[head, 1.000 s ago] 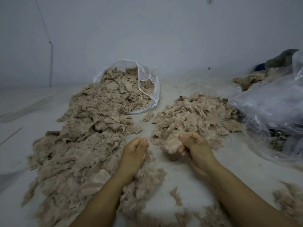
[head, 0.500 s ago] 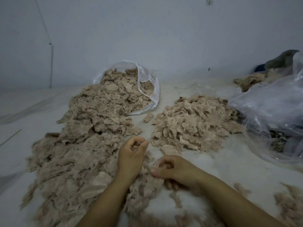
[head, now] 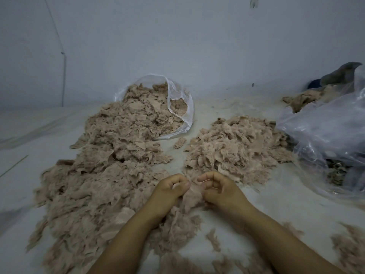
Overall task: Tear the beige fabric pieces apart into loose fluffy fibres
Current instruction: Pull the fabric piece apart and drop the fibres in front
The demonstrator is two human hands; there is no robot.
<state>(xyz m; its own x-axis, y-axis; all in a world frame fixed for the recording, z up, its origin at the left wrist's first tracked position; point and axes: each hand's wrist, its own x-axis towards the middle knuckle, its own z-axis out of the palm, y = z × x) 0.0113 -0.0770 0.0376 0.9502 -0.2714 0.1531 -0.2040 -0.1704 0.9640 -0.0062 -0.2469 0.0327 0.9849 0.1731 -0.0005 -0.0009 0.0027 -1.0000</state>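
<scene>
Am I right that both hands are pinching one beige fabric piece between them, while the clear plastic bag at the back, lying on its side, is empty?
Not quite: the head view shows the clear plastic bag is not empty; beige fabric scraps spill from its mouth. The rest holds: the left hand and right hand pinch one beige fabric piece between them.

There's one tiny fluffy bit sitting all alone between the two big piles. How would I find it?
Start at the clear bag lying open by the wall, with beige scraps spilling out into the big left pile. Just below the bag's mouth, in the bare gap before the right pile, lies the little scrap. It touches neither pile, and it lies well beyond the hands.
</scene>
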